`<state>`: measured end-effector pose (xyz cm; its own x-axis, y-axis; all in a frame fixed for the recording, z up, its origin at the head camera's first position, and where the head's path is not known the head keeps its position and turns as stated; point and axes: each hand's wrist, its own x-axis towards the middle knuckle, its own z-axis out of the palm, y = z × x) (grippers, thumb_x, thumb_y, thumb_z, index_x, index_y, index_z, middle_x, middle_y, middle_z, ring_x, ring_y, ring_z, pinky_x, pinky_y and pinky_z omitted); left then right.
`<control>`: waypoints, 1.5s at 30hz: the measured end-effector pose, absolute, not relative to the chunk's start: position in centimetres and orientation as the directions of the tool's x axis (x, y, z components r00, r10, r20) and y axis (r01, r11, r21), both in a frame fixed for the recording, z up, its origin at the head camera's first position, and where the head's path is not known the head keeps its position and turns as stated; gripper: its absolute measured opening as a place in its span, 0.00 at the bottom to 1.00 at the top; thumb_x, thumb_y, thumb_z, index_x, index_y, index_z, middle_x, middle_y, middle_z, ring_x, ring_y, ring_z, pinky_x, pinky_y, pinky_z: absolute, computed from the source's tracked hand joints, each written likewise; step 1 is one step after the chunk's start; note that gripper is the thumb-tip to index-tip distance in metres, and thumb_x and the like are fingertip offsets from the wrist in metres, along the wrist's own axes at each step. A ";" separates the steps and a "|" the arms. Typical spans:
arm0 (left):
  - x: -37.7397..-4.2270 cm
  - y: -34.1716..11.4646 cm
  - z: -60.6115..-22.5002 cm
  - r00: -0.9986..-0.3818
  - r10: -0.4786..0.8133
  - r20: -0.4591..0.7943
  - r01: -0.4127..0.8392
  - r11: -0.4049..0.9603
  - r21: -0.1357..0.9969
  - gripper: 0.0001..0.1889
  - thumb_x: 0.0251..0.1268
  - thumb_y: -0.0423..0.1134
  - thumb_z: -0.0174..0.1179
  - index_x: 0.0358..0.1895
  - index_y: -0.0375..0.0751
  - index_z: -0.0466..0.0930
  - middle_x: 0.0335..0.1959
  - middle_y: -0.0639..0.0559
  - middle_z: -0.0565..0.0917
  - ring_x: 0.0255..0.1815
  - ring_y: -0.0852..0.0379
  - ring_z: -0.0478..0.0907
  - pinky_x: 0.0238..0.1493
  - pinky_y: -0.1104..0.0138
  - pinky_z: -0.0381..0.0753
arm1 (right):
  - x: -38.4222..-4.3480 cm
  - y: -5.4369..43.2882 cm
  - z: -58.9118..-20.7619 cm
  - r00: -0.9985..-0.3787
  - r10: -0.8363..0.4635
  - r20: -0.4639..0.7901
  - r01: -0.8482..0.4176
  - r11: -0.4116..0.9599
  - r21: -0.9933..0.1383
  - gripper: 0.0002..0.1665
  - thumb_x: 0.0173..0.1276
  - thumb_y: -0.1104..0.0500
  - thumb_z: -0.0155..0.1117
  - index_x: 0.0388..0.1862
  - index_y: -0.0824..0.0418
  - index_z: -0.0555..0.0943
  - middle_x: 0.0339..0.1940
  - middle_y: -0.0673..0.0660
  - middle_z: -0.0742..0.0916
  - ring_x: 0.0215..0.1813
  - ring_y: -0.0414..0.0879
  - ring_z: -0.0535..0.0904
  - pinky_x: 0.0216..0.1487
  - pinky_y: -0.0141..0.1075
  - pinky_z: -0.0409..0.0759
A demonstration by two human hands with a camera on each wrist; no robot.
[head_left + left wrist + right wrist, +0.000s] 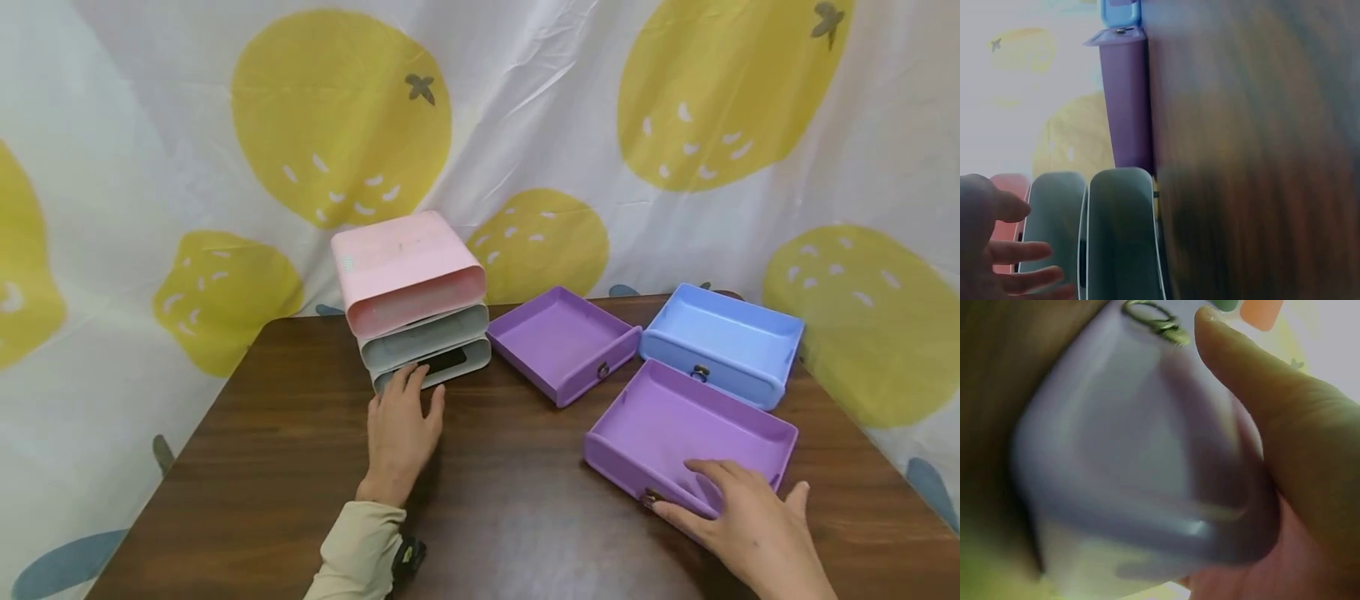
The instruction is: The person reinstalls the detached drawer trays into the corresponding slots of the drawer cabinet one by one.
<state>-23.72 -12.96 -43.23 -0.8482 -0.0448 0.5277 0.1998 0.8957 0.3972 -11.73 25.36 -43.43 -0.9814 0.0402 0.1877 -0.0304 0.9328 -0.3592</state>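
My left hand (401, 429) reaches toward the front of a stack of drawer shells, fingers spread in the left wrist view. Its fingertips overlap the lowest grey shell (480, 360) in the head view; contact is unclear. Above sit another grey shell (431, 337) and a pink shell (408, 250). My right hand (757, 521) is at the front panel of the nearer purple drawer (660, 417). Its thumb lies outside by the metal ring pull (1147, 312); the index finger extends over the interior. No firm grip shows, and some fingers are hidden in the right wrist view.
A second purple drawer (558, 337) lies right of the shells, with a blue drawer (723, 333) farther right. All rest on a dark wooden table (480, 500). Behind hangs a white curtain (525, 108) with yellow fruit prints. A dark patch shows inside the lowest shell.
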 end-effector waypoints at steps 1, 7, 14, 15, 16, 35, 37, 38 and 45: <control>-23.8 -13.2 -43.1 -0.830 -0.052 0.555 0.212 0.892 0.400 0.21 0.74 0.47 0.61 0.64 0.41 0.82 0.65 0.43 0.83 0.65 0.40 0.81 0.62 0.41 0.77 | -11.6 25.6 -43.6 -0.984 0.043 0.171 -0.025 0.925 -0.378 0.46 0.55 0.23 0.72 0.57 0.58 0.86 0.58 0.66 0.89 0.60 0.69 0.83 0.61 0.84 0.57; -24.2 -14.2 -42.6 -0.721 -0.088 0.687 0.294 0.859 0.418 0.16 0.71 0.40 0.64 0.57 0.40 0.85 0.56 0.44 0.86 0.57 0.40 0.85 0.53 0.43 0.81 | -11.3 26.1 -44.4 -0.985 0.008 0.170 -0.072 0.887 -0.456 0.21 0.62 0.35 0.76 0.47 0.46 0.90 0.48 0.52 0.93 0.47 0.53 0.88 0.47 0.58 0.83; -24.6 -15.3 -41.8 -0.646 -0.175 0.743 0.337 0.808 0.484 0.12 0.70 0.37 0.63 0.54 0.43 0.86 0.53 0.46 0.86 0.51 0.42 0.86 0.45 0.47 0.81 | -11.0 26.3 -44.9 -0.966 -0.033 0.258 -0.151 0.877 -0.457 0.05 0.63 0.43 0.78 0.37 0.34 0.89 0.39 0.36 0.91 0.41 0.32 0.84 0.43 0.42 0.82; -24.6 -15.4 -41.7 -0.639 -0.189 0.746 0.340 0.800 0.494 0.12 0.70 0.36 0.63 0.53 0.43 0.86 0.52 0.46 0.86 0.51 0.42 0.86 0.45 0.47 0.81 | -11.0 26.4 -44.9 -0.962 -0.039 0.269 -0.164 0.874 -0.457 0.05 0.63 0.43 0.78 0.37 0.34 0.89 0.39 0.35 0.91 0.41 0.30 0.83 0.43 0.41 0.82; -24.7 -15.6 -41.6 -0.632 -0.204 0.747 0.342 0.792 0.506 0.12 0.70 0.36 0.63 0.53 0.43 0.86 0.52 0.46 0.86 0.51 0.42 0.86 0.45 0.47 0.81 | -10.9 26.4 -45.0 -0.959 -0.046 0.280 -0.175 0.872 -0.457 0.06 0.63 0.44 0.78 0.37 0.34 0.89 0.39 0.35 0.91 0.41 0.30 0.84 0.43 0.40 0.82; -27.3 -17.6 -40.8 -0.575 -0.369 0.730 0.355 0.691 0.629 0.22 0.65 0.35 0.64 0.60 0.36 0.70 0.58 0.37 0.70 0.56 0.42 0.77 0.50 0.52 0.80 | -11.1 26.8 -46.9 -0.813 -0.413 0.410 -0.564 0.733 -0.381 0.13 0.59 0.55 0.81 0.34 0.34 0.90 0.43 0.38 0.90 0.46 0.30 0.84 0.40 0.29 0.81; -27.8 -17.9 -40.6 -0.570 -0.385 0.726 0.364 0.674 0.643 0.25 0.65 0.35 0.64 0.63 0.37 0.68 0.59 0.37 0.70 0.59 0.44 0.75 0.52 0.55 0.79 | -11.1 26.6 -47.0 -0.793 -0.439 0.423 -0.592 0.716 -0.368 0.13 0.59 0.55 0.81 0.35 0.34 0.90 0.43 0.39 0.90 0.46 0.31 0.85 0.41 0.31 0.81; -28.1 -18.1 -40.6 -0.571 -0.388 0.724 0.371 0.664 0.649 0.26 0.65 0.35 0.64 0.65 0.37 0.67 0.60 0.37 0.69 0.60 0.44 0.74 0.53 0.56 0.79 | -11.2 26.5 -47.0 -0.781 -0.454 0.428 -0.609 0.704 -0.365 0.13 0.58 0.55 0.81 0.35 0.34 0.91 0.43 0.40 0.90 0.46 0.32 0.85 0.41 0.32 0.80; -29.4 -18.8 -40.8 -0.632 -0.357 0.688 0.376 0.635 0.675 0.34 0.72 0.39 0.63 0.78 0.50 0.62 0.71 0.40 0.67 0.69 0.40 0.71 0.63 0.45 0.75 | -11.2 25.5 -47.5 -0.734 -0.522 0.435 -0.668 0.670 -0.325 0.12 0.57 0.52 0.82 0.38 0.34 0.90 0.45 0.36 0.89 0.46 0.31 0.83 0.43 0.35 0.70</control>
